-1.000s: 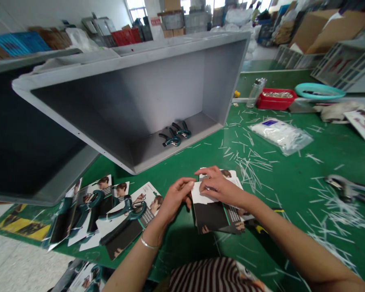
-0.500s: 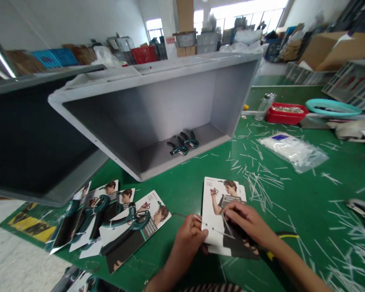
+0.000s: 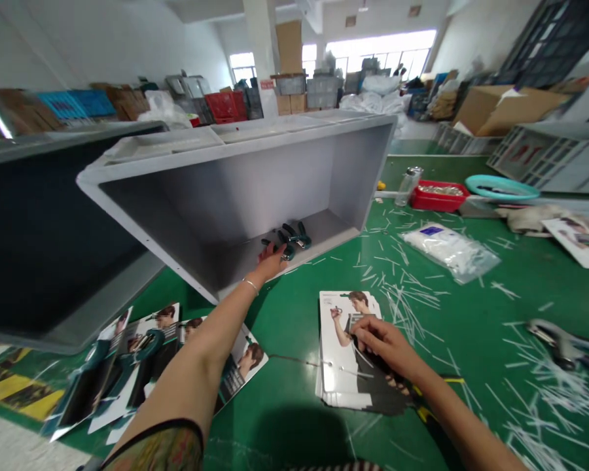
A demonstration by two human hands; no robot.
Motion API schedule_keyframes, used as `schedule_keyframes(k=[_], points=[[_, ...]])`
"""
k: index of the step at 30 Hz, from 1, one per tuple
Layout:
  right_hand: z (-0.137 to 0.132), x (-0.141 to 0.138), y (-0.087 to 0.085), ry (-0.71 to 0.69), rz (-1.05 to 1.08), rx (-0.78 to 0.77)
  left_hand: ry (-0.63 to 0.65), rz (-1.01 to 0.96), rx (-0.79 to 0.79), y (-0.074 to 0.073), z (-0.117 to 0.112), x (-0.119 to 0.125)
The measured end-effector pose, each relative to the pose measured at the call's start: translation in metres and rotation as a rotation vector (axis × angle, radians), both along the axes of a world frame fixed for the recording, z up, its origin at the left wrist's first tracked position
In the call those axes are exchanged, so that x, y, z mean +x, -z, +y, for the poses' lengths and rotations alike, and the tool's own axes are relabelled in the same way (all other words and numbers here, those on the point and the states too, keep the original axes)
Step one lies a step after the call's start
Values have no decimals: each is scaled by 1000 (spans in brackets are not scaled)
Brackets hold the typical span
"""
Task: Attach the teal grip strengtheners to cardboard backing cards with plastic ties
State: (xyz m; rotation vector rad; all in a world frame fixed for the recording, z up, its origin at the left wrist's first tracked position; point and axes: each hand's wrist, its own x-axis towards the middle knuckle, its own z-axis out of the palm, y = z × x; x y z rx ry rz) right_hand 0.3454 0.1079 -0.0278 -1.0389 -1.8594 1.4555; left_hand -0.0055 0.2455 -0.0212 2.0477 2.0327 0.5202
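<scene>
Left hand [image 3: 271, 261] curls at 1 squeezer [image 3: 288, 252]; the neighbour [image 3: 303, 241], lying close, could snag. Right hand [image 3: 384, 343] bunches over cards [image 3: 339, 376]; I can't tell either's hold.

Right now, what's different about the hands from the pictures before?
The left hand let go of the printed cards and moved forward, away from the body, into the gray bin. It is at a dark green grip; whether it has closed on it is hard to see. The right hand stayed at the cards, and the white bag and red tray stayed put.
</scene>
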Motion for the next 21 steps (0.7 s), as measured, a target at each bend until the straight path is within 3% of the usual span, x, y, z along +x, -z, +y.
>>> schedule_keyframes(k=[2,5,8,10,12,14,17,19,21], points=[[0,1,4,49,84,-110,59,36,-26,4,1,-1],[5,3,9,166,202,-177,155,89,-31,9,-18,-6],[13,0,1,274,213,-105,215,125,-31,7,-48,-6],[17,-4,-15,295,121,25,228,104,13,-5,-68,1],[16,-8,-39,290,-25,222,193,-74,117,-26,-88,13],[12,-11,-64,262,-161,385,163,-450,138,-52,-107,33],[4,-12,-89,160,-267,367,249,-1014,-179,-79,-128,68],[0,-8,-90,95,-257,242,295,-1184,-355,-79,-134,91],[-2,-3,-78,80,-209,103,292,-1187,-405,-64,-133,109]])
